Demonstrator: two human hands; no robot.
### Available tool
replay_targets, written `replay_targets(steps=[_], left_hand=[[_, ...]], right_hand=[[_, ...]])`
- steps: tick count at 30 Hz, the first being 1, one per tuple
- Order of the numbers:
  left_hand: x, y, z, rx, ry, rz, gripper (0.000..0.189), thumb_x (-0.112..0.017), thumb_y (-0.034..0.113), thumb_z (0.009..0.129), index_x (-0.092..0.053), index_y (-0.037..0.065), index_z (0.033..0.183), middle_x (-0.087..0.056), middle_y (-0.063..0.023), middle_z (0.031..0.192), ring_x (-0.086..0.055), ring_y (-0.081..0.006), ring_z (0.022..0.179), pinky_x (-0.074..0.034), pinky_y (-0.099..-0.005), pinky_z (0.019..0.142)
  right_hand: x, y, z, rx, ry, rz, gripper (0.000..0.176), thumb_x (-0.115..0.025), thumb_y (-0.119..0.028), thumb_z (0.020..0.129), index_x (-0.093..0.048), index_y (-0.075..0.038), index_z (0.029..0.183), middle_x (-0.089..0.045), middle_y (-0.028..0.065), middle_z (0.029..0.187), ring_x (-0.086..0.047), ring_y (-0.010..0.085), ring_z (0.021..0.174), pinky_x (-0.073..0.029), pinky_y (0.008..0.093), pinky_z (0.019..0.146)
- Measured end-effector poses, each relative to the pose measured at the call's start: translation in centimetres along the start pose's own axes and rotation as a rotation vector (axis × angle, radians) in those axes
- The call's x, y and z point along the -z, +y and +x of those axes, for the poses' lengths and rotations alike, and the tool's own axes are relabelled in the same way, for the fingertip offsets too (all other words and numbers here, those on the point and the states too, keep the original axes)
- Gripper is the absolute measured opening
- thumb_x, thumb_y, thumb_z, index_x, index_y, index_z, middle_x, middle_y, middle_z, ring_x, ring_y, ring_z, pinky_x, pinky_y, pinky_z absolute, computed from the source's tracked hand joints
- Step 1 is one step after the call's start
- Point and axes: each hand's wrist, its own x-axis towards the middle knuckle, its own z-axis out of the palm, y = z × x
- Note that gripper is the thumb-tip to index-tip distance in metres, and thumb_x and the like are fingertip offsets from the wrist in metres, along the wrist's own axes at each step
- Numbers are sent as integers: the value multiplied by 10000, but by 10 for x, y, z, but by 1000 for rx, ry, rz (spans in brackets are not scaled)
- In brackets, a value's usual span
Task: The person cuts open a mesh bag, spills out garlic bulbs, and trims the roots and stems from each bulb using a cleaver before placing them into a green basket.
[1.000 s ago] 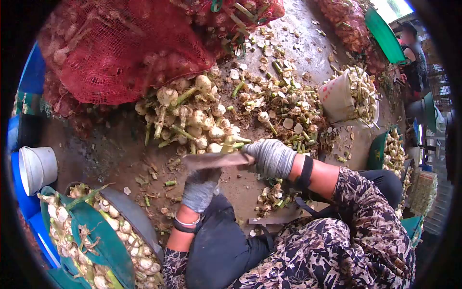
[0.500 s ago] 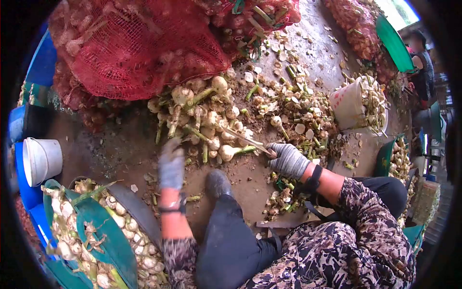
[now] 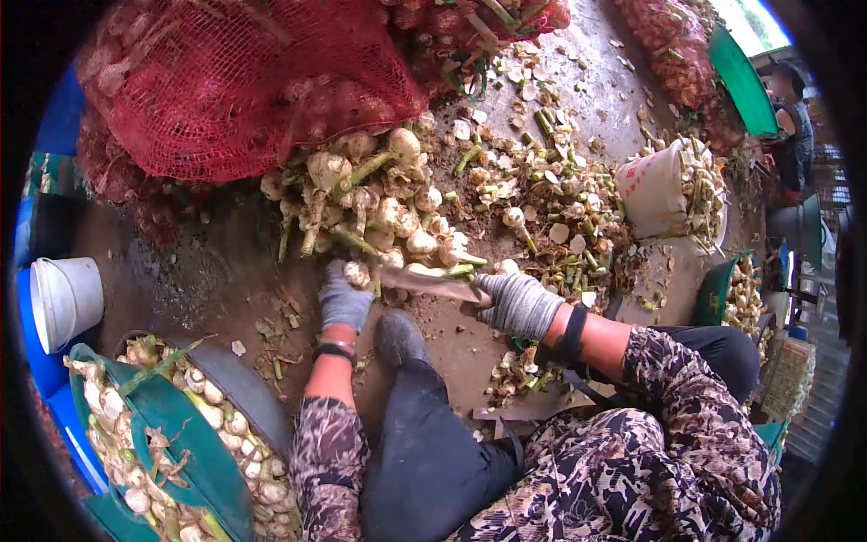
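My left hand, in a grey glove, is closed on a garlic bulb just below the heap of garlic. The roots or stem of that bulb are too blurred to tell apart. In my right hand, also gloved, is the handle of a knife. Its blade points left and its tip is close to the held bulb. The heap spills out beneath a red mesh bag, with green stems pointing several ways.
Cut stems and trimmings litter the floor right of the heap. A white bucket of stems lies tilted there. At lower left are a green container with garlic and a white bucket. A person is at far right.
My left hand has moved slightly right and now has a bulb in it. My right hand has come left and down, bringing the blade close to that bulb. The view has shifted slightly.
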Motion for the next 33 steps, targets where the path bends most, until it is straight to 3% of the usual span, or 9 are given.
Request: replay_targets(steps=[3, 7, 12, 19, 22, 23, 25, 29, 33], left_hand=[[2, 4, -26, -169, 114, -716, 799, -760, -138, 650, -428, 103, 1336, -538, -74, 1067, -567, -143, 897, -548, -325, 794], [50, 42, -79, 150, -358, -1626, 554, -637, 62, 884, -410, 104, 1388, -550, -111, 1204, -587, -201, 1025, -514, -339, 929], [55, 45, -110, -438, -264, -523, 519, -593, 156, 931, -398, 90, 1407, -536, -112, 1288, -565, -219, 1122, -475, -349, 990], [67, 65, -119, -674, -117, 6, 466, -524, 351, 978, -483, 116, 1378, -480, -109, 1427, -443, -287, 1310, -378, -407, 1082], [73, 84, -123, -503, -287, -103, 387, -536, 380, 960, -607, 122, 1240, -611, -120, 1235, -570, -344, 1132, -450, -437, 990], [79, 114, -110, -837, 119, 388, 393, -651, 351, 907, -586, 108, 1209, -610, -106, 1110, -606, -293, 971, -500, -407, 883], [103, 150, -128, -448, 45, -607, 532, -818, 221, 744, -515, 63, 1152, -576, -92, 992, -593, -236, 916, -508, -372, 855], [101, 140, -117, -293, -35, -607, 727, -892, 219, 676, -458, 67, 1239, -546, -65, 1089, -580, -204, 934, -503, -348, 862], [78, 136, -99, -600, -10, -453, 835, -853, 439, 700, -437, 57, 1315, -523, -107, 1209, -494, -239, 1165, -408, -411, 1026]], right_hand=[[0, -10, -7, 200, 16, -120, 234, -682, -228, 772, -605, -125, 967, -626, 135, 748, -643, 363, 711, -496, 460, 630], [0, -32, -14, 369, 33, -80, 192, -678, -210, 761, -589, -117, 903, -634, 135, 783, -652, 361, 751, -508, 448, 639], [7, -43, -20, 415, 43, -135, 176, -663, -179, 751, -576, -102, 883, -602, 117, 732, -639, 353, 712, -498, 447, 592], [7, -38, -25, 358, -25, -200, 120, -588, -164, 797, -562, -91, 889, -602, 142, 711, -643, 367, 705, -501, 467, 608], [-4, -17, -12, 382, 72, -210, 130, -592, -140, 782, -567, -88, 898, -618, 151, 733, -647, 370, 709, -510, 468, 617], [3, -13, -9, 263, 31, -198, 171, -621, -145, 788, -592, -93, 948, -652, 160, 799, -658, 366, 746, -523, 455, 644], [-8, 54, 12, -44, 164, -64, 213, -665, -168, 815, -622, -97, 1012, -676, 149, 820, -674, 340, 767, -530, 397, 656], [-34, 68, 10, 45, 233, 490, 333, -692, -269, 847, -617, -81, 1112, -678, 168, 863, -672, 305, 801, -529, 383, 739], [13, -61, -12, 13, -143, 960, 438, -670, -454, 892, -655, -62, 1085, -673, 61, 861, -616, 114, 875, -502, 312, 770]])
